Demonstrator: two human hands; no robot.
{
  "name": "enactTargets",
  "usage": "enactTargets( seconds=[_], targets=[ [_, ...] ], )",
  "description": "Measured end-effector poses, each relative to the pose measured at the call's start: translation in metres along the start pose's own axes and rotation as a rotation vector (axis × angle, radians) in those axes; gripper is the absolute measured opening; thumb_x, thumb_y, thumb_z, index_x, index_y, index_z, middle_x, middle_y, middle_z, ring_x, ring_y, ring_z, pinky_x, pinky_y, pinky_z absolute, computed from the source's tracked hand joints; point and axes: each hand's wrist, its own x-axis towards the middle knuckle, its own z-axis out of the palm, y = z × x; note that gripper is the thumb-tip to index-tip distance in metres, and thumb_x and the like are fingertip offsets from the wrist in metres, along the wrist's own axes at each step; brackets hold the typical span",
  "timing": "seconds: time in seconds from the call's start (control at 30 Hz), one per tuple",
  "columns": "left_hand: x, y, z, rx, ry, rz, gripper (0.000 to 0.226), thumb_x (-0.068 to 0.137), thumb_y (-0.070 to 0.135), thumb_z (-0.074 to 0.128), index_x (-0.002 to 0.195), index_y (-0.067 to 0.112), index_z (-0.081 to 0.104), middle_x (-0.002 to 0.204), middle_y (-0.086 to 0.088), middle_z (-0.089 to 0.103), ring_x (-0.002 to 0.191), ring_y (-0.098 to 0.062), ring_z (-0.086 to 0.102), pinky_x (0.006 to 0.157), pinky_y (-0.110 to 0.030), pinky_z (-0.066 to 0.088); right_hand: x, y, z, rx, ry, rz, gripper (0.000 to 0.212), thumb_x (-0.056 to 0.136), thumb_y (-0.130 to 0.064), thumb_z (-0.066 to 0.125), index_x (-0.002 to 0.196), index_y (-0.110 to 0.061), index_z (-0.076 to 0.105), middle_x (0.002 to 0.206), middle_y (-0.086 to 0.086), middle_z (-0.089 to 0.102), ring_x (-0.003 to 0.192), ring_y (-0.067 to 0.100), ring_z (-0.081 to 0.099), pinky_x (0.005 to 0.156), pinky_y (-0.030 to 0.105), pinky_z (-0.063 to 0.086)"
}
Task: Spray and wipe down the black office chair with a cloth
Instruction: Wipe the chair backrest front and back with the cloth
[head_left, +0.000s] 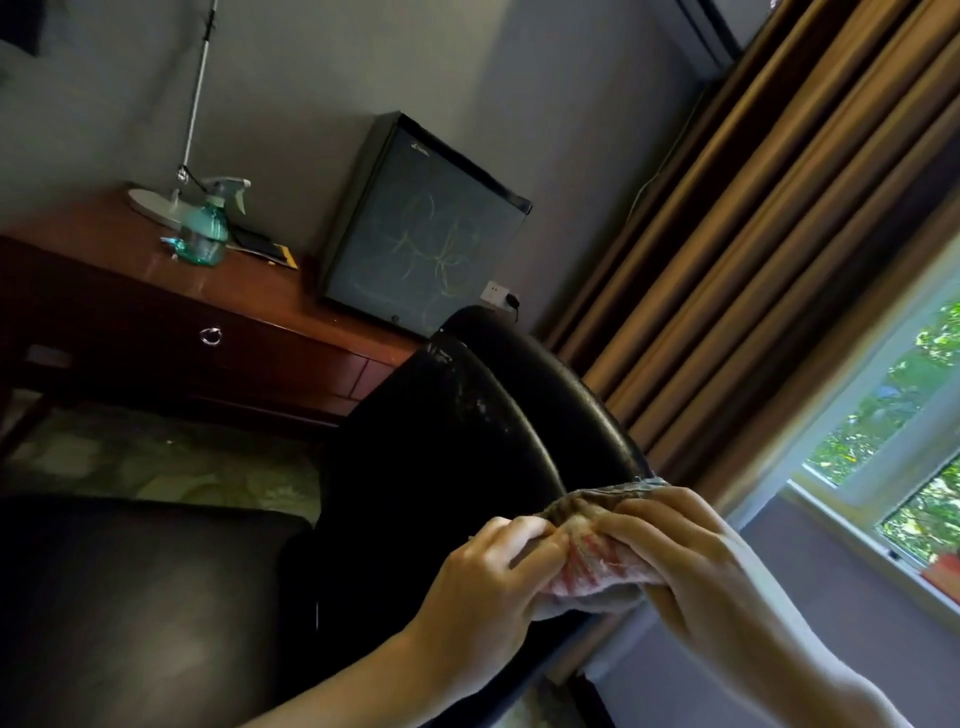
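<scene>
The black office chair (447, 447) fills the middle of the tilted view, with its backrest rim running from upper left to lower right and its shiny seat (135, 597) at lower left. White streaks mark the backrest's upper edge. A crumpled grey cloth with red stripes (592, 551) sits at the rim's lower right end. My left hand (483, 582) pinches its left side, and my right hand (680, 551) grips its right side. A teal spray bottle (208, 223) stands on the wooden desk (171, 291), far from both hands.
A lamp base and pole (156, 200) stand behind the bottle. A dark mini fridge with scribbles (421, 234) sits on the desk's right end. Brown curtains (779, 260) hang at right beside a window (909, 441). A wall socket (498, 296) is behind the chair.
</scene>
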Motion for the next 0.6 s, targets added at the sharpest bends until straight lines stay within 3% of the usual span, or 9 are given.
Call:
enactTargets(
  seconds=[0.03, 0.17, 0.23, 0.33, 0.4, 0.5, 0.6],
  targets=[
    [0.0, -0.004, 0.001, -0.015, -0.019, -0.025, 0.026, 0.095, 0.034, 0.047, 0.113, 0.02, 0.06, 0.11, 0.002, 0.063, 0.088, -0.017, 0.061, 0.069, -0.03, 0.055, 0.021, -0.008, 0.001, 0.019, 0.034, -0.032, 0.035, 0.085, -0.027, 0.05, 0.116, -0.021, 0.064, 0.115, -0.011, 0.064, 0.106, 0.013, 0.058, 0.091, 0.028, 0.049],
    [0.003, -0.035, 0.007, 0.008, -0.021, -0.031, 0.025, 0.091, 0.022, 0.049, 0.116, 0.023, 0.052, 0.113, 0.003, 0.06, 0.089, -0.017, 0.06, 0.072, -0.03, 0.054, 0.084, -0.014, 0.017, 0.011, -0.199, 0.036, 0.036, 0.075, -0.028, 0.046, 0.106, -0.026, 0.065, 0.102, -0.015, 0.067, 0.09, 0.014, 0.062, 0.077, 0.024, 0.054],
    [0.004, -0.053, 0.009, -0.007, -0.023, -0.075, 0.024, 0.091, 0.02, 0.048, 0.115, 0.022, 0.053, 0.112, 0.004, 0.059, 0.091, -0.017, 0.06, 0.072, -0.031, 0.054, 0.099, -0.011, 0.026, 0.018, -0.295, 0.079, 0.034, 0.078, -0.034, 0.043, 0.107, -0.031, 0.062, 0.102, -0.016, 0.065, 0.089, 0.014, 0.059, 0.077, 0.026, 0.052],
    [0.006, -0.089, 0.01, -0.034, -0.036, -0.161, 0.018, 0.092, 0.026, 0.051, 0.109, 0.024, 0.055, 0.108, 0.008, 0.058, 0.091, -0.014, 0.06, 0.068, -0.033, 0.053, 0.138, -0.013, 0.054, 0.049, -0.354, 0.027, 0.024, 0.081, -0.05, 0.053, 0.096, -0.034, 0.061, 0.095, -0.014, 0.066, 0.082, 0.013, 0.059, 0.075, 0.023, 0.046],
    [0.011, -0.121, 0.014, -0.032, -0.052, -0.224, 0.019, 0.087, 0.026, 0.053, 0.106, 0.028, 0.054, 0.106, 0.012, 0.057, 0.092, -0.013, 0.059, 0.067, -0.034, 0.053, 0.165, -0.01, 0.076, 0.106, -0.37, 0.005, 0.033, 0.078, -0.059, 0.051, 0.095, -0.033, 0.062, 0.095, -0.011, 0.066, 0.081, 0.015, 0.06, 0.077, 0.025, 0.045],
    [0.028, -0.168, 0.016, -0.055, -0.08, -0.318, 0.021, 0.081, 0.02, 0.057, 0.099, 0.029, 0.051, 0.102, 0.012, 0.054, 0.089, -0.016, 0.057, 0.065, -0.04, 0.051, 0.206, -0.003, 0.105, 0.102, -0.352, 0.012, 0.029, 0.084, -0.04, 0.054, 0.106, -0.022, 0.062, 0.103, -0.002, 0.065, 0.094, 0.023, 0.061, 0.084, 0.028, 0.041],
    [0.055, -0.209, 0.016, -0.039, -0.052, -0.365, 0.022, 0.078, 0.019, 0.059, 0.099, 0.024, 0.054, 0.099, 0.007, 0.055, 0.087, -0.021, 0.057, 0.064, -0.042, 0.049, 0.247, 0.009, 0.128, 0.175, -0.355, 0.067, 0.027, 0.08, -0.036, 0.067, 0.104, -0.024, 0.067, 0.1, -0.009, 0.063, 0.09, 0.012, 0.058, 0.076, 0.015, 0.038]
  ],
)
